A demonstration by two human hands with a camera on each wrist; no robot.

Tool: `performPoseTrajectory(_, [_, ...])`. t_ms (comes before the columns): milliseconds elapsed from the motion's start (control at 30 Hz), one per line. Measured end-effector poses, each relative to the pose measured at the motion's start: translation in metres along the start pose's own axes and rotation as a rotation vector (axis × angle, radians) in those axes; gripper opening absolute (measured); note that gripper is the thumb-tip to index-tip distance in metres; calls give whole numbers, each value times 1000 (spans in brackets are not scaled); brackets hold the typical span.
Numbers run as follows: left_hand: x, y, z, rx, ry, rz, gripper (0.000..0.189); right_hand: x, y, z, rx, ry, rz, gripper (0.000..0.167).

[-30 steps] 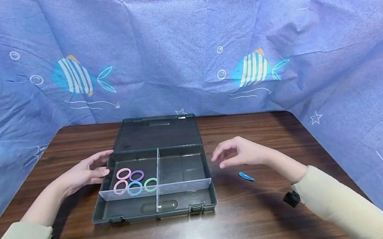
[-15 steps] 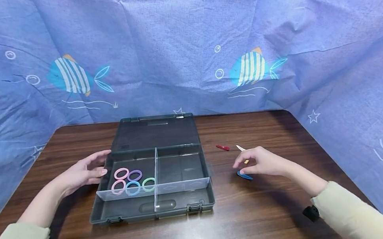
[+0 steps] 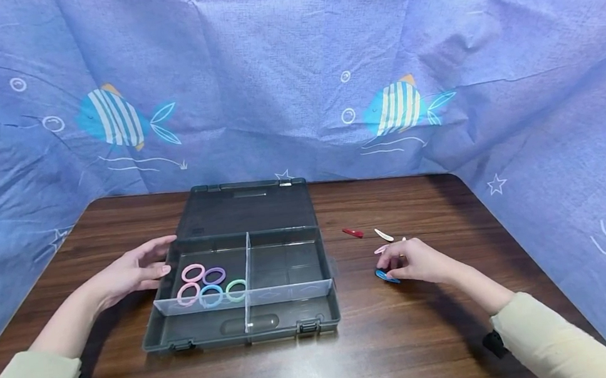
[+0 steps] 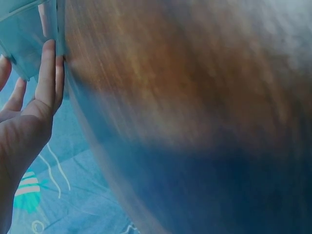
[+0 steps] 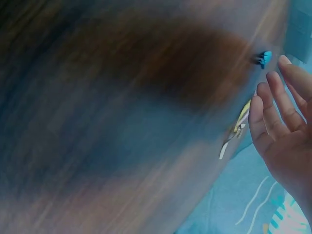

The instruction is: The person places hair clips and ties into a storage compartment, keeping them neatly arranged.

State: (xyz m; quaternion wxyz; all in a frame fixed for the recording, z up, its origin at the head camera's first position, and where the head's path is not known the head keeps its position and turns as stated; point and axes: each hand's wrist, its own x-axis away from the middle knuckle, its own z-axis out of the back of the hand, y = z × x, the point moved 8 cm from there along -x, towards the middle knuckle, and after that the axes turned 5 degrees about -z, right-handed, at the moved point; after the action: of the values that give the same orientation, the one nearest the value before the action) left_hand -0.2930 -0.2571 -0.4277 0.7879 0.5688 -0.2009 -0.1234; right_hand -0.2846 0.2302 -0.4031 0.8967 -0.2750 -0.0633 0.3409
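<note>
In the head view my left hand point(image 3: 129, 274) rests at the left side of a grey see-through divided organizer box point(image 3: 291, 320), its fingers extended and touching the box. The left wrist view shows those fingers point(image 4: 47, 73) along the box wall point(image 4: 29, 36). My right hand point(image 3: 416, 261) is low over the table, thumb and forefinger around a blue hair clip point(image 3: 383, 275), partly covered. In the right wrist view the fingers point(image 5: 275, 105) are loosely bent, and a small gap shows between them and the blue clip point(image 5: 264, 59).
Several coloured hair ties point(image 3: 214, 275) lie in the box's back left compartment; its lid point(image 3: 246, 212) is laid back. Red point(image 3: 352, 233), white point(image 3: 384, 235) and pink point(image 3: 381, 249) hair clips lie right of the box. A fish-print cloth point(image 3: 267, 80) hangs behind the table.
My right hand has moved right and down from beside the box to the blue clip, uncovering the red, white and pink clips. My left hand has stayed at the box.
</note>
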Motion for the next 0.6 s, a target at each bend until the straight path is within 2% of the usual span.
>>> performPoseTrajectory(167, [1,2,-1,-3,-7,-16,75,0,3,-6,32,10,25,17])
performPoseTrajectory(400, [0,0,-1,-3,-10,-5,74,1,5,-12,82,15,55,18])
performPoseTrajectory(600, [0,1,0,-10,-8,-9,74,-1,5,-16,74,-16,28,16])
